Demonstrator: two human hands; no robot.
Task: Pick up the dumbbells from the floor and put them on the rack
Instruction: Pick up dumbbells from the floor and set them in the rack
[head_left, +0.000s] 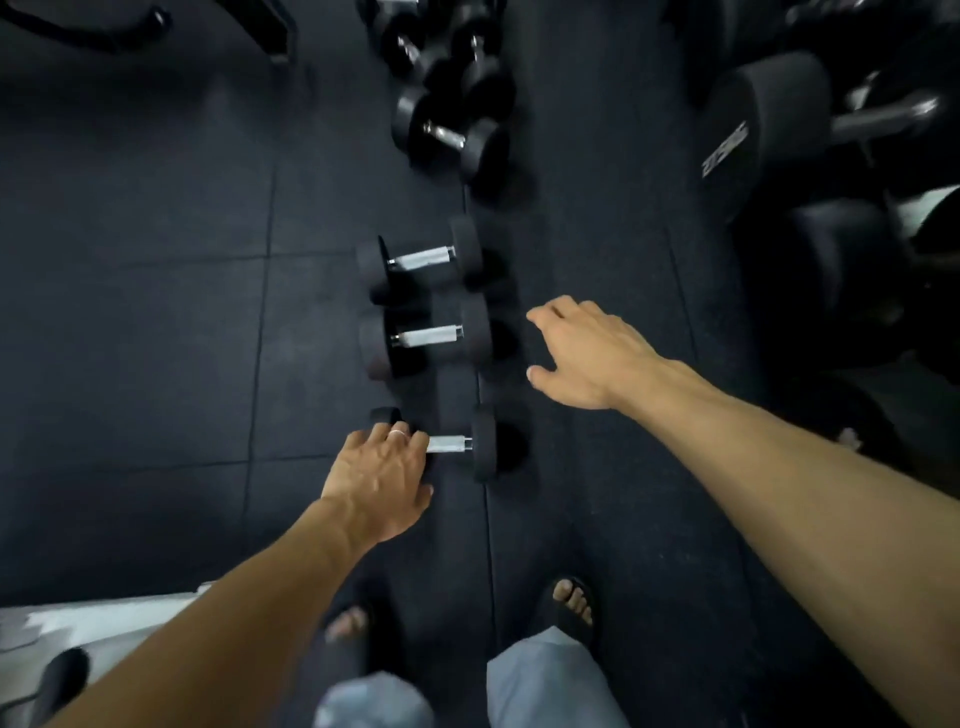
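Nearest the feet, left hand curls onto the closest dumbbell; right hand hovers spread, empty; an off-centre grip could tip it.

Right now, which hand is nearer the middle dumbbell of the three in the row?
Right. The right hand hovers open just beside the middle dumbbell; the left hand is at the nearest dumbbell, over its handle.

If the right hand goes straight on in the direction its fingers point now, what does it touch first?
Probably the right-end weight of the middle dumbbell. The right hand is open, its fingers aimed leftward at that end, with only bare floor between. Height above it is unclear from this single view.
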